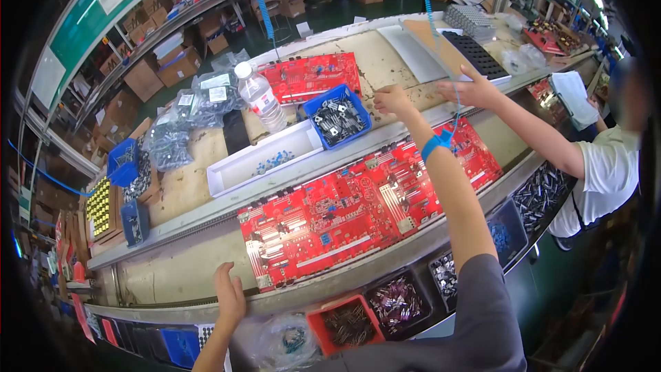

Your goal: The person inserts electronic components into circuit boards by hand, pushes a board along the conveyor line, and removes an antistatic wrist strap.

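Red circuit boards (330, 213) lie in a row on the rail line in front of me, fitted with small blue, white and metal parts. My left hand (229, 295) is by the near rail, just left of the nearest board's corner, fingers apart and nothing visible in it. Across the line, my right hand (394, 101) is raised right of a blue bin (366, 124) of metal pieces. Its fingers are curled together; whatever they hold, if anything, cannot be made out. A blue wrist strap (437, 143) with a thin cord circles my right wrist.
A co-worker's hand (471, 89) reaches in from the right, close to mine. Beyond the rail are a white tray (227, 178), a plastic bottle (260, 100) and another red board (310, 76). Along my side stand a red bin (380, 334) and black bins of parts.
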`<state>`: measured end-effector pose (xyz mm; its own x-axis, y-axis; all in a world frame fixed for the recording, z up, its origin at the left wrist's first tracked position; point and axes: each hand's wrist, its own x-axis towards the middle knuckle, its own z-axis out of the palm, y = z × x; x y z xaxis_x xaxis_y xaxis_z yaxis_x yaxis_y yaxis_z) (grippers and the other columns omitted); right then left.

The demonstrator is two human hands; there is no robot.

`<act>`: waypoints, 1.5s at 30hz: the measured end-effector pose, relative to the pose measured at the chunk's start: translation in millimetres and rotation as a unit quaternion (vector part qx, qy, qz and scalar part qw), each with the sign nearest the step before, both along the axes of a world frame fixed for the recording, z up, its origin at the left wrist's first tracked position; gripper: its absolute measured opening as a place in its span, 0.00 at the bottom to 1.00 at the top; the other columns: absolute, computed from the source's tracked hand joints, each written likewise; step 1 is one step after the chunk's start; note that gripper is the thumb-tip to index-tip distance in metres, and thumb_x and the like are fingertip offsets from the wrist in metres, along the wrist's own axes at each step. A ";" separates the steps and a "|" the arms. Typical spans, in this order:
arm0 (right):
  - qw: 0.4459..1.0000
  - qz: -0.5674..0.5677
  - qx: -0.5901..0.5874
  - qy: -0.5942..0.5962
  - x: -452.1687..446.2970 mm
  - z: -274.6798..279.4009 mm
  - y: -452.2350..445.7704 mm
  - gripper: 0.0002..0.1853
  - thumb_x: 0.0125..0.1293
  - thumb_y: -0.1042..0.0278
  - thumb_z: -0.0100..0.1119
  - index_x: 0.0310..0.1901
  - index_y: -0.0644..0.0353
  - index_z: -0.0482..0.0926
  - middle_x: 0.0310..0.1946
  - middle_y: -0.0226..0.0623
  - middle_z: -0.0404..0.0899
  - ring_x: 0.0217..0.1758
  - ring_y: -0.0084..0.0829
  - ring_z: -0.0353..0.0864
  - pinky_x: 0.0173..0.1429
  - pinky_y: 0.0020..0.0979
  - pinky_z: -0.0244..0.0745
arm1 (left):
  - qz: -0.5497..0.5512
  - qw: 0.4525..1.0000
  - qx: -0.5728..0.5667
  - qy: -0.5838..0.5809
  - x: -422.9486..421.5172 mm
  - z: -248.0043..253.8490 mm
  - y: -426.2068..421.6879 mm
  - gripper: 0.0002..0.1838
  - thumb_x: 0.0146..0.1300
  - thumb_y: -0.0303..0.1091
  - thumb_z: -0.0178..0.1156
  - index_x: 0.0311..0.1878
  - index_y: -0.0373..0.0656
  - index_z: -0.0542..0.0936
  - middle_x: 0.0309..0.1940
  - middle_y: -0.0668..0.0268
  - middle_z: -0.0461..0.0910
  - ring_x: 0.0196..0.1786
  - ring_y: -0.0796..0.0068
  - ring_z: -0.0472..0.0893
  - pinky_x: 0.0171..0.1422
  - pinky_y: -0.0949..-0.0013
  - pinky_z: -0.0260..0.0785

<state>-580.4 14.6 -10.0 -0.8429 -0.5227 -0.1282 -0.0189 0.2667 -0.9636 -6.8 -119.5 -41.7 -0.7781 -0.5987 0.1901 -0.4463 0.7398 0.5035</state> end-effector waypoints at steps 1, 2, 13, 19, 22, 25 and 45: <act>1.000 -0.005 0.011 0.000 -9.8 -9.4 -7.2 0.13 0.59 0.70 0.56 0.43 0.69 0.78 0.29 0.39 0.81 0.29 0.28 0.81 0.30 0.26 0.76 | 0.011 1.000 0.010 0.004 -0.5 0.0 0.7 0.19 0.61 0.26 0.47 0.55 0.32 0.66 0.54 0.46 0.66 0.59 0.48 0.65 0.66 0.55 0.54; 1.000 -0.010 0.022 0.000 -13.5 -9.3 -12.0 0.12 0.59 0.70 0.56 0.42 0.69 0.78 0.29 0.39 0.80 0.28 0.28 0.80 0.28 0.25 0.76 | 0.021 1.000 0.019 0.008 -2.2 0.7 0.4 0.19 0.61 0.27 0.46 0.55 0.32 0.66 0.54 0.46 0.66 0.59 0.48 0.65 0.66 0.56 0.53; 0.998 0.038 0.011 -0.050 -32.6 1.0 -37.2 0.13 0.59 0.68 0.57 0.38 0.71 0.79 0.30 0.45 0.81 0.31 0.32 0.82 0.33 0.29 0.78 | 0.032 0.999 -0.012 -0.010 -9.3 6.8 5.3 0.18 0.60 0.25 0.46 0.54 0.33 0.67 0.53 0.47 0.67 0.57 0.47 0.66 0.64 0.55 0.55; 0.997 0.029 0.001 -0.067 -47.5 -9.1 -60.9 0.13 0.58 0.68 0.59 0.37 0.72 0.78 0.31 0.44 0.81 0.32 0.34 0.82 0.34 0.31 0.79 | 0.036 0.999 -0.009 -0.024 -11.7 11.3 8.5 0.19 0.58 0.24 0.48 0.54 0.34 0.67 0.53 0.47 0.67 0.57 0.46 0.66 0.64 0.54 0.56; 0.996 0.009 -0.007 -0.090 -45.5 -11.0 -62.3 0.13 0.57 0.70 0.61 0.38 0.72 0.78 0.32 0.44 0.81 0.31 0.34 0.81 0.34 0.33 0.79 | 0.032 0.999 -0.011 -0.031 -10.1 7.7 6.7 0.18 0.59 0.24 0.48 0.54 0.34 0.68 0.53 0.46 0.68 0.57 0.46 0.67 0.63 0.54 0.57; 0.993 -0.014 -0.016 -0.115 -44.3 -7.7 -65.4 0.12 0.56 0.72 0.62 0.39 0.71 0.78 0.32 0.43 0.81 0.30 0.33 0.80 0.33 0.33 0.79 | 0.030 0.999 -0.013 -0.037 -11.2 7.7 5.3 0.18 0.59 0.25 0.49 0.54 0.34 0.68 0.53 0.46 0.68 0.57 0.46 0.67 0.63 0.54 0.57; 0.965 0.000 -0.167 -0.204 -84.4 -25.5 -80.7 0.12 0.66 0.75 0.51 0.49 0.64 0.75 0.40 0.41 0.80 0.37 0.33 0.79 0.38 0.34 0.76 | 0.043 0.999 -0.002 -0.029 -16.3 18.3 9.9 0.15 0.60 0.26 0.49 0.51 0.34 0.69 0.50 0.46 0.69 0.54 0.46 0.69 0.61 0.57 0.60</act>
<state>-664.8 -66.0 -35.5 -0.7579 -0.5926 -0.2729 0.3794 -0.0600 -0.9233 -23.1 -109.6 -23.4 -0.7336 -0.6633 0.1478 -0.5372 0.6992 0.4718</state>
